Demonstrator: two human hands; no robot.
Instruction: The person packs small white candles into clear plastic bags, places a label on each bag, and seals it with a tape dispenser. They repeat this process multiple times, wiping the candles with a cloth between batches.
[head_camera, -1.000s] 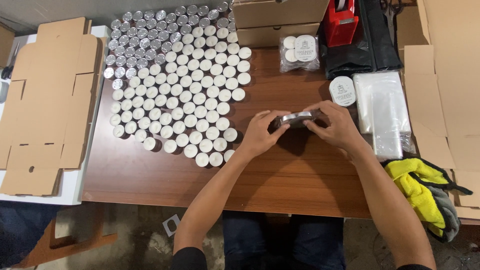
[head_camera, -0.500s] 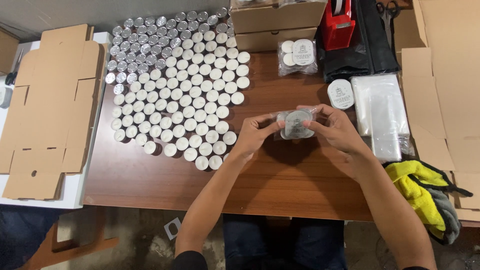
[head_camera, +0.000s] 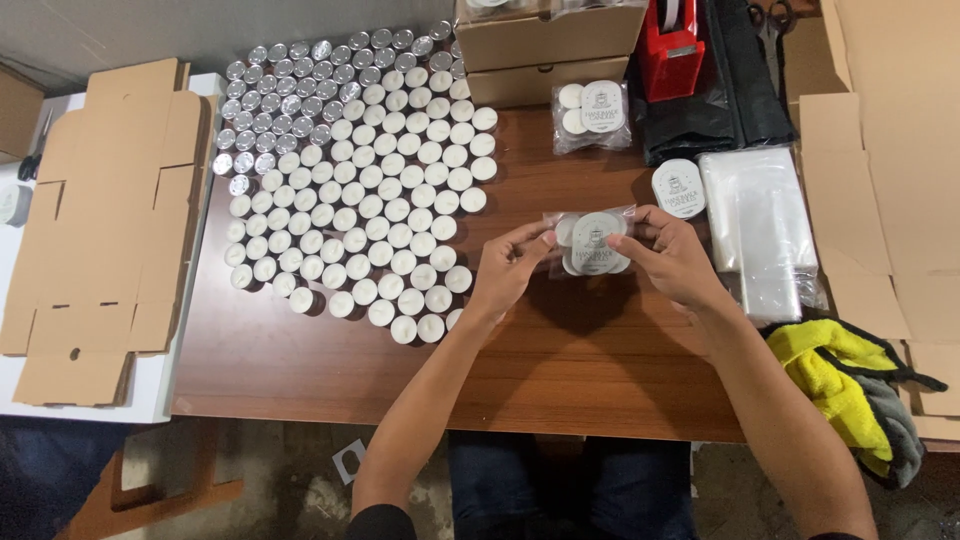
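Both hands hold a small clear bag of white tealight candles (head_camera: 592, 243) with a round white label on its face, just above the brown wooden table (head_camera: 300, 370). My left hand (head_camera: 513, 268) pinches the bag's left edge. My right hand (head_camera: 672, 255) grips its right side, fingers curled over the top. Several loose tealights (head_camera: 370, 200) in silver cups cover the table to the left of my hands.
A second filled bag (head_camera: 592, 112) lies at the back, a round label sticker (head_camera: 679, 188) and a stack of clear empty bags (head_camera: 762, 230) at the right. Flat cardboard blanks (head_camera: 105, 220) lie left, boxes (head_camera: 548, 45) and a red tape dispenser (head_camera: 670, 45) behind, yellow-grey gloves (head_camera: 850, 385) near right.
The bag was held edge-on and flat between my hands; now it is turned so its labelled face points up at the camera. Both hands stay at the same spot.
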